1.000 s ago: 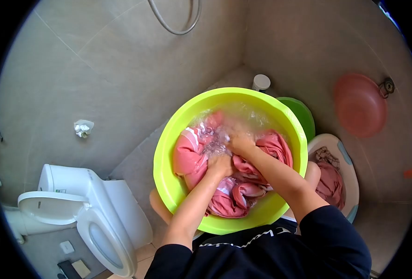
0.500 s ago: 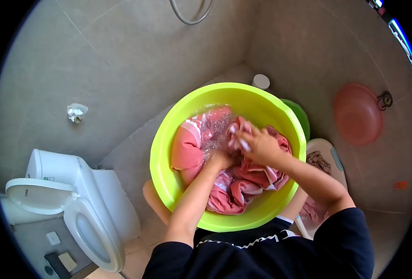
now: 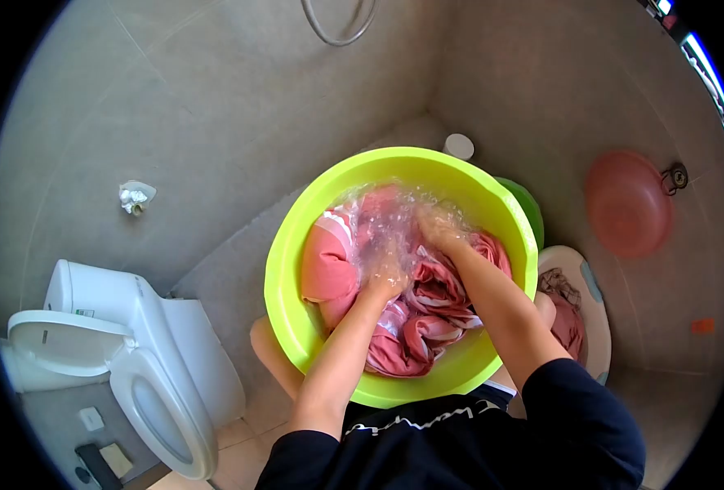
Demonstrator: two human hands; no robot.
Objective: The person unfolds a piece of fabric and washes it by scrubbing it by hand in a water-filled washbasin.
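A large lime-green basin holds water and a wet pink-and-white cloth, bunched up at the left and in folds at the lower right. My left hand is dipped in the water at the basin's middle, beside the folds. To its upper right, my right hand is under the splashing surface by the cloth. Bubbles and ripples hide the fingers of both hands, so whether they grip the cloth does not show.
A white toilet with its lid up stands at the left. Right of the green basin, a pale tub contains dark and pink cloth. A pink basin hangs on the wall; a white round container sits behind.
My right hand has gone down from above the cloth into the water, and the cloth it was at is lower. Splashing has spread around both hands. My left hand stays near the middle.
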